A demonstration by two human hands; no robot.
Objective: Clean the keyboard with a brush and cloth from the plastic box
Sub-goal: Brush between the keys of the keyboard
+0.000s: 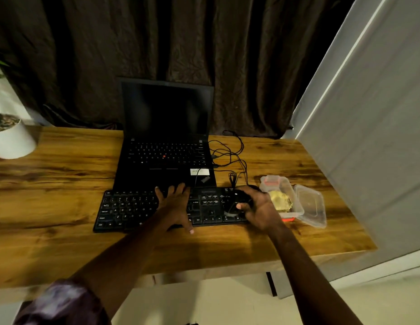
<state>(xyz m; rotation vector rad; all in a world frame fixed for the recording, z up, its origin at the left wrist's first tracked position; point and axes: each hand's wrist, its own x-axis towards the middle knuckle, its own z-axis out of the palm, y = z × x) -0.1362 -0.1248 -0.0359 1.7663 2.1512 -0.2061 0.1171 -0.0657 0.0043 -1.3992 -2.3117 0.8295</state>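
A black keyboard [134, 211] lies on the wooden desk [63, 184] in front of a laptop. My left hand [175, 204] rests flat on the keyboard's middle, fingers spread, holding nothing. My right hand [258, 207] is closed around a black brush [239, 199] over the keyboard's right end. Its pale bristles seem to touch the number keys. Just right of that hand stands the clear plastic box [298, 208] with red clips. A crumpled yellow cloth [280, 200] lies inside it.
The box's clear lid [313, 206] leans against its right side. A black laptop [166, 141] stands open behind the keyboard, with tangled black cables [230, 153] to its right. A white plant pot [13, 139] sits far left. A dark curtain hangs behind; a white panel [368, 137] borders the right.
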